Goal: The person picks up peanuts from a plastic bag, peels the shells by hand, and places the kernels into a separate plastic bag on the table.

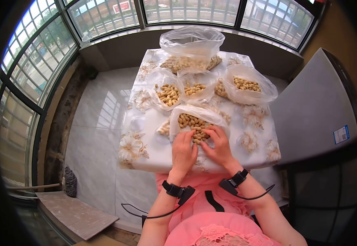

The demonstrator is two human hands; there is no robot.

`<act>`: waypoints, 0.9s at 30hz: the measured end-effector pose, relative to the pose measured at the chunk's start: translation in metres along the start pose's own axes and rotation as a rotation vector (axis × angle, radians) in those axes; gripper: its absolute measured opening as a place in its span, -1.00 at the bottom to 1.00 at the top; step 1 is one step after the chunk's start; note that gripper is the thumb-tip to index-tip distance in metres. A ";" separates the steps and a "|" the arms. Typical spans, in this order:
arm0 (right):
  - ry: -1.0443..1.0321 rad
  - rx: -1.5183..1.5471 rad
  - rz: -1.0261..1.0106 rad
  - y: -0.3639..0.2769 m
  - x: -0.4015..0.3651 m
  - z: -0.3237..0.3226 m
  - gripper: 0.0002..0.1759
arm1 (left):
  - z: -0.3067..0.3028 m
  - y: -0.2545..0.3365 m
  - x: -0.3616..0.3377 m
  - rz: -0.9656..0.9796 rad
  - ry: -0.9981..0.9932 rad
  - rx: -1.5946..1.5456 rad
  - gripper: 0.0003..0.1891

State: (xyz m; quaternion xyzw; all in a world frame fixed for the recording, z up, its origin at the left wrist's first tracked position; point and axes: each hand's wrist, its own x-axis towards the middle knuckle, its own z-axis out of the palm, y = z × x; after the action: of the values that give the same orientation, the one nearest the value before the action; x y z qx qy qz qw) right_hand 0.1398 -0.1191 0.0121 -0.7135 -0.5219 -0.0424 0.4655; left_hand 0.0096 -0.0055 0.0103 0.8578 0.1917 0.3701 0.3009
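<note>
Left hand [183, 151] and right hand [219, 145] lie palms down, fingers half curled onto a clear plastic bag of pale peanuts [195, 110] just ahead on the floral-clothed desk [149, 139]. Any grip on a nut is hidden.

- Nearest bag [205, 112]: thin clear plastic, glossy and crinkled.
- Peanuts [188, 121] in it: tan shells, matt and rough.
- Tablecloth [145, 143] over the tabletop: white with a flower print, smooth, with a faint sheen.
- Floor [96, 135]: pale tiles, polished, mirroring window light.
- Wrist straps [174, 190]: black and matt.
- Pink garment [223, 225]: soft matt cloth with lace trim.
- Slab [76, 213]: grey, rough and dull.
- Grey panel [313, 106]: smooth and matt, with a paper label [341, 134].
</note>
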 end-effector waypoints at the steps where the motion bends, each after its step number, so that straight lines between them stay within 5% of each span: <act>1: -0.001 0.000 0.003 -0.001 0.000 0.000 -0.48 | 0.000 0.000 0.001 -0.002 -0.002 -0.001 -0.50; 15: -0.035 0.032 -0.011 -0.002 0.001 -0.004 -0.75 | -0.003 -0.002 0.002 0.022 -0.031 -0.064 -0.52; 27: -0.057 0.014 -0.003 -0.002 0.003 -0.002 -0.72 | -0.006 0.002 0.005 0.006 -0.037 -0.085 -0.58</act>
State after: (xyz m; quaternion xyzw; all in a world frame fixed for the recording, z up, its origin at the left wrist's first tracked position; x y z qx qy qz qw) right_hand 0.1405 -0.1186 0.0158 -0.7103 -0.5362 -0.0191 0.4557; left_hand 0.0086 -0.0024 0.0170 0.8516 0.1676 0.3626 0.3395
